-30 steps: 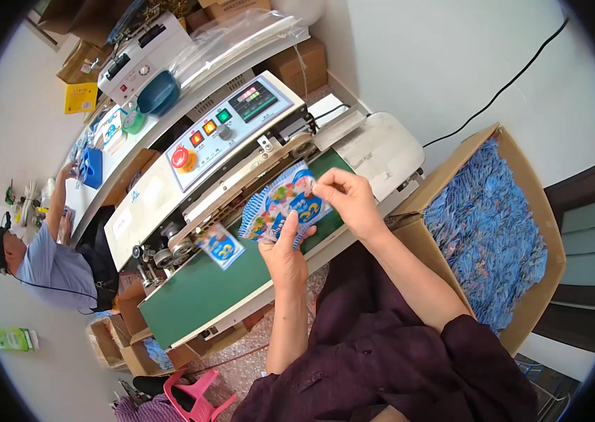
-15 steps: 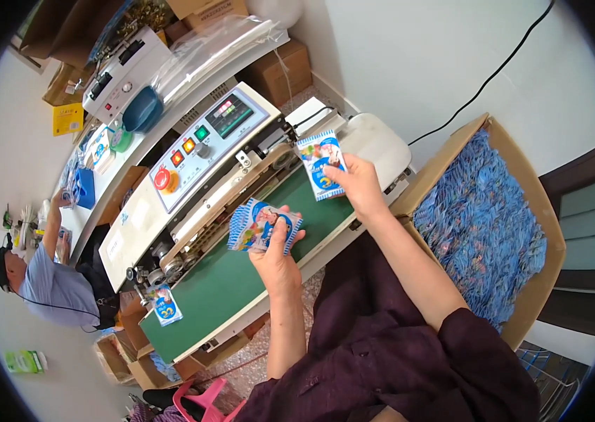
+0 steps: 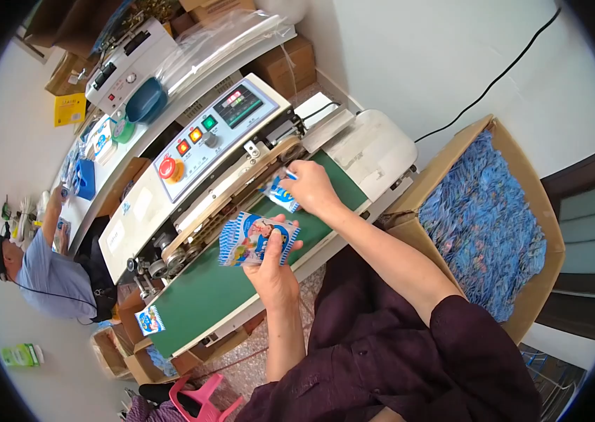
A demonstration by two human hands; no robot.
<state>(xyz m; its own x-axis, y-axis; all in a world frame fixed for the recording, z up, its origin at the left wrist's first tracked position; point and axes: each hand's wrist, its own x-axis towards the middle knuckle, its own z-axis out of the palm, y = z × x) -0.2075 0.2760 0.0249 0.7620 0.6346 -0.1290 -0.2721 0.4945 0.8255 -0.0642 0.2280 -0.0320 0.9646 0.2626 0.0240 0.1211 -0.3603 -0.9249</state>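
A fanned stack of small blue-and-white printed packets (image 3: 249,239) is held in my left hand (image 3: 276,274), thumb across the top one, above the green conveyor belt (image 3: 213,294). My right hand (image 3: 311,188) pinches a single packet (image 3: 283,197) by its upper edge, against the front of the band sealer (image 3: 144,218). Whether that edge is inside the sealing slot, I cannot tell, since my fingers cover it. Another packet (image 3: 150,320) lies at the belt's far left end.
A large cardboard box (image 3: 515,151) full of blue packets stands to my right. A co-worker (image 3: 58,278) reaches toward the back bench at left. Open cartons (image 3: 111,352) and a pink plastic stool (image 3: 202,401) are on the floor. A black cable (image 3: 483,95) runs along the wall.
My right hand has brought its packet left and down to the sealer's front. The packet on the belt has travelled further left. My left hand still grips its stack.
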